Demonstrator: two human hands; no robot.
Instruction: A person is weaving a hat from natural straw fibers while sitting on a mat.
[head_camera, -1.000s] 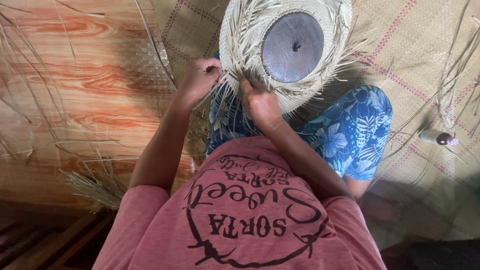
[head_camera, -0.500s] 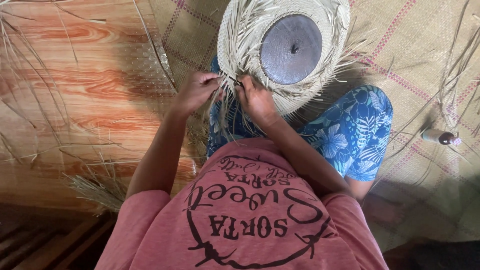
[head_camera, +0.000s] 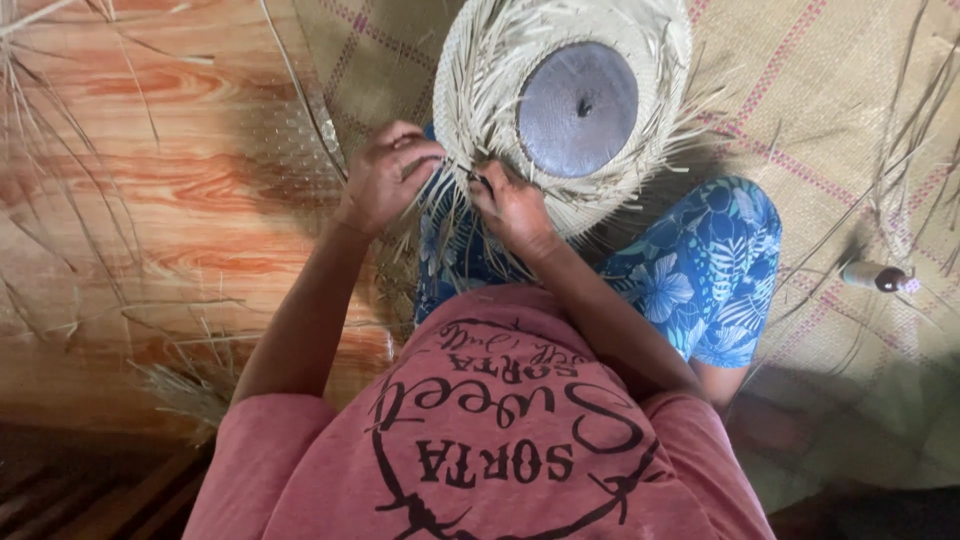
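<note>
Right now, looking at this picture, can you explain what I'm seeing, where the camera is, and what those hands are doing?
The camera sits on a person's head and looks straight down, so you see their pink shirt and blue flowered trousers from above. The person sits on a woven mat beside a wood-patterned floor. Their left hand and right hand both grip the loose straw strands at the edge of a half-woven straw hat, which is fitted over a round dark form. Loose straw lies about, and a small spool-like object rests on the mat.

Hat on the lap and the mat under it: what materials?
Woven hat: looks like dried palm or straw strips, matte pale tan, loose ends fraying at the rim. Its grey crown disc is unclear. Floor mat: flat plaited plant fibre, olive-tan with pink woven lines.
</note>
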